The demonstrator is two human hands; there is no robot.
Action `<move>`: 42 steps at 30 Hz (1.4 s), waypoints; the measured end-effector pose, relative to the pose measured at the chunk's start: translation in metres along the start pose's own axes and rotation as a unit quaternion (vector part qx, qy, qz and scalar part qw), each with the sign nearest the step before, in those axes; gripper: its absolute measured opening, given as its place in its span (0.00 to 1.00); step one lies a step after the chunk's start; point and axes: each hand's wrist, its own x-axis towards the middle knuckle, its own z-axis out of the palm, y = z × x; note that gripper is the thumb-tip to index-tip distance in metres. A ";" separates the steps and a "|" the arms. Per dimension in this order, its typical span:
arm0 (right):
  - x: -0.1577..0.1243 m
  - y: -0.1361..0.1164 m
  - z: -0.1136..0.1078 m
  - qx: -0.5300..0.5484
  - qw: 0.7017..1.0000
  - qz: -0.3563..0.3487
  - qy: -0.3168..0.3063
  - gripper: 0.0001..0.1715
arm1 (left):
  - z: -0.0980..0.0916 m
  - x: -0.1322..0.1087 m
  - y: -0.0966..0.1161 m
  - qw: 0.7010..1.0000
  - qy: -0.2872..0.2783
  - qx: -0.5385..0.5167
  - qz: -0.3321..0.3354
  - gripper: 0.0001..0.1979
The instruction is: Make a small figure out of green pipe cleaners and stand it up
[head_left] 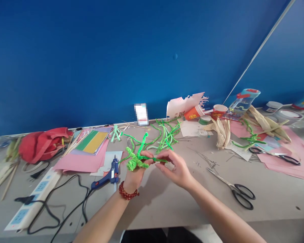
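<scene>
Green fuzzy pipe cleaners, twisted into a branching shape [133, 160], are held up over the near middle of the table. My left hand [136, 173], with a red bead bracelet at the wrist, is closed around this piece; its fingers are partly hidden behind the green loops. My right hand [174, 168] pinches the stem end between thumb and fingers, close to the left fingertips. Just behind the hands lies a heap of loose green pipe cleaners [164, 135]. A small pale green pipe cleaner figure [115, 133] rests farther left.
Left of my hands lies a blue glue gun [113, 170], its cord running near a white power strip [32, 199]. Black-handled scissors [234, 189] lie open at right. Pink paper [81, 162], a red bag [44, 145], orange cups [194, 112] and dried husks [221, 131] stand around.
</scene>
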 end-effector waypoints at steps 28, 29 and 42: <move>0.001 0.004 0.000 -0.219 0.962 -0.166 0.004 0.05 | -0.003 0.000 0.003 0.985 -0.089 0.088 0.119 0.03; 0.001 0.004 0.000 -0.217 0.962 -0.167 0.002 0.05 | -0.003 0.000 0.003 0.984 -0.090 0.099 0.120 0.03; -0.002 0.009 0.005 -0.177 0.973 -0.138 0.055 0.07 | 0.005 0.000 0.009 0.992 -0.089 -0.084 -0.022 0.02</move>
